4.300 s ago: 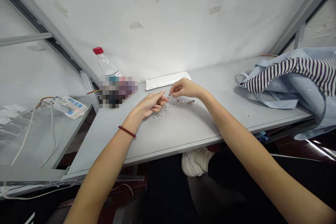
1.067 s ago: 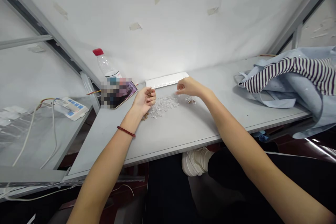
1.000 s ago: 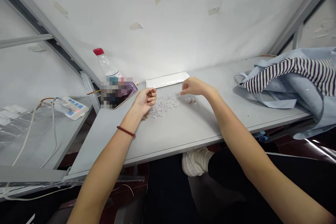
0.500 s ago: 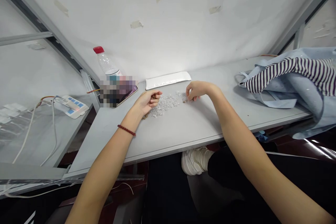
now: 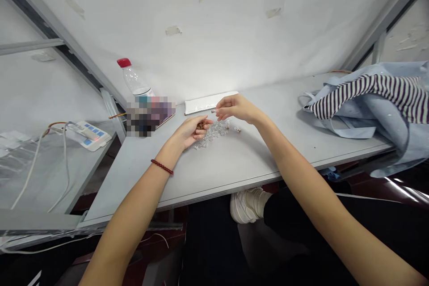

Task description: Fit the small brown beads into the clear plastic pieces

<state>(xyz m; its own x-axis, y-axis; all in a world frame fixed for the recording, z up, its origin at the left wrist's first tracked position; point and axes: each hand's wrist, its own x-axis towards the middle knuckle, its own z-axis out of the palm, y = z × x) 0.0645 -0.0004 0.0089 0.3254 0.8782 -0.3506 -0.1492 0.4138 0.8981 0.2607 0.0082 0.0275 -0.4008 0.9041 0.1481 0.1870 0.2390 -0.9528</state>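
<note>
My left hand is turned palm up with its fingers curled round several small brown pieces. Between the fingertips of my right hand is a tiny brownish piece, raised above the table. Under and between the hands lies a loose pile of small clear plastic pieces. To the right of the pile, a small clear piece with some brown on it rests on the table. What exactly the brown pieces are is too small to make out.
A white tray-like strip lies against the wall behind the pile. On the left are a bottle with a red cap, a partly blurred phone and a power strip. Light blue and striped cloth covers the table's right end.
My right hand has lifted from the table and moved left, nearer my left hand, with a small brownish piece in its fingertips. My left hand has uncurled somewhat, showing the brown pieces in it.
</note>
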